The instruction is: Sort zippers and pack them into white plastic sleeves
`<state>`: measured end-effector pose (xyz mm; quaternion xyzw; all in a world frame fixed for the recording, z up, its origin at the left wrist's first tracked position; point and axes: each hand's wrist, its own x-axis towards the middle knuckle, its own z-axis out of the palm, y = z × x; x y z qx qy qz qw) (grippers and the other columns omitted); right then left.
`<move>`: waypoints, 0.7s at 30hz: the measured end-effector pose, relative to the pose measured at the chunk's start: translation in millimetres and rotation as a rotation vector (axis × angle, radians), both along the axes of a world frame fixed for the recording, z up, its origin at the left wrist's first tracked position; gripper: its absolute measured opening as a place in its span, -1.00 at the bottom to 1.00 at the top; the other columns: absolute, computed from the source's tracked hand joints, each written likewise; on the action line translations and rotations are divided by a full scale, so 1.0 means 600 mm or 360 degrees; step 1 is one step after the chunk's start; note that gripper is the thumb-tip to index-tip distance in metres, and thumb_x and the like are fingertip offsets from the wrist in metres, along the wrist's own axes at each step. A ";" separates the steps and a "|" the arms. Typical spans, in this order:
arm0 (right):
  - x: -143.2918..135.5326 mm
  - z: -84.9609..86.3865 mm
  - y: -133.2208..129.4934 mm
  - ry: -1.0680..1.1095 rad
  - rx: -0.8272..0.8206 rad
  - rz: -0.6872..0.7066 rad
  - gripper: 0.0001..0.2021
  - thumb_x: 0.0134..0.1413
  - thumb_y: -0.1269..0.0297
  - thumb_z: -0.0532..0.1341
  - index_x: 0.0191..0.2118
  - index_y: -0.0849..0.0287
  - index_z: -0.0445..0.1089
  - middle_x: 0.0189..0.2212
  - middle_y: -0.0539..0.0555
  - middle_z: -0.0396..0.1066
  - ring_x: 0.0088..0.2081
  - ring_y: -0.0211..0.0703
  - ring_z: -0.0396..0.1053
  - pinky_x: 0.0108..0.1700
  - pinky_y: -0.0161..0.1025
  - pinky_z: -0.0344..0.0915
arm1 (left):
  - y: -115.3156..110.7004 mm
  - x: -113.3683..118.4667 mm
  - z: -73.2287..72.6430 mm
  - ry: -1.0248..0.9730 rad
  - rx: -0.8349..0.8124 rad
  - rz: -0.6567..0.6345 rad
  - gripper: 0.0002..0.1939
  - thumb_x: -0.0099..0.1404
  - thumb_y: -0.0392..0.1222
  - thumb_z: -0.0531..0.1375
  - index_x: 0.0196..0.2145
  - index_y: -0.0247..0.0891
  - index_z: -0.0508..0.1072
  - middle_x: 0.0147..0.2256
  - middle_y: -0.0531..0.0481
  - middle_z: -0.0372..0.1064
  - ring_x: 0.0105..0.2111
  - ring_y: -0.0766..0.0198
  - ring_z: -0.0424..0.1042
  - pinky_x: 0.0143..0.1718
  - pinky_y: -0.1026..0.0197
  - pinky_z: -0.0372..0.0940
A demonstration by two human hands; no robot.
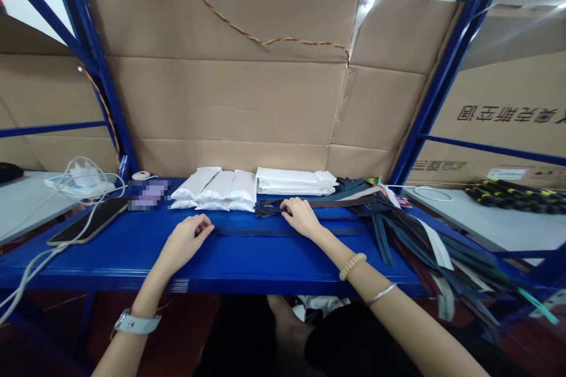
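A dark zipper strip (265,232) lies stretched across the blue shelf. At its left end, my left hand (188,241) is closed, thumb and fingers pinched on the tip. Farther right and a little beyond that strip, my right hand (301,218) has its fingers curled down on the dark ends of a zipper bundle (327,204). What exactly lies under those fingertips is partly hidden. The bundle, in blue, black, brown, grey and white, runs right and hangs over the shelf's front edge.
White filled packets (216,189) and a stack of flat white packages (296,181) stand along the cardboard back panel (230,100). A phone (91,221) and white cables (53,250) lie left. Blue metal posts (446,82) frame both sides.
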<state>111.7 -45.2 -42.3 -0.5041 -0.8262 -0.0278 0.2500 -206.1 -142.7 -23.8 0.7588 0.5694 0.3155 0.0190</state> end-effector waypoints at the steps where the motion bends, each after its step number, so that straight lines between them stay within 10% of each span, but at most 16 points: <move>1: 0.003 -0.001 0.003 0.0039 -0.0011 0.0012 -0.86 0.06 0.37 0.16 -0.22 0.14 0.38 -0.33 0.05 0.36 -0.22 -0.14 0.27 -0.17 -0.24 0.11 | -0.001 0.000 0.001 -0.0003 0.0000 -0.0002 -0.77 0.29 -0.03 0.01 -0.35 -0.19 0.36 -0.43 0.03 0.37 -0.36 0.22 0.36 -0.29 0.20 0.20; 21: 0.045 0.056 -0.054 0.0438 -0.0347 0.0415 -0.92 -0.07 0.41 0.15 -0.35 0.20 0.31 -0.46 -0.02 0.34 -0.41 -0.28 0.27 -0.35 -0.35 0.16 | 0.001 0.001 0.008 -0.0074 0.0043 -0.0065 -0.77 0.31 -0.04 0.00 -0.36 -0.19 0.35 -0.41 0.04 0.39 -0.37 0.24 0.38 -0.29 0.22 0.20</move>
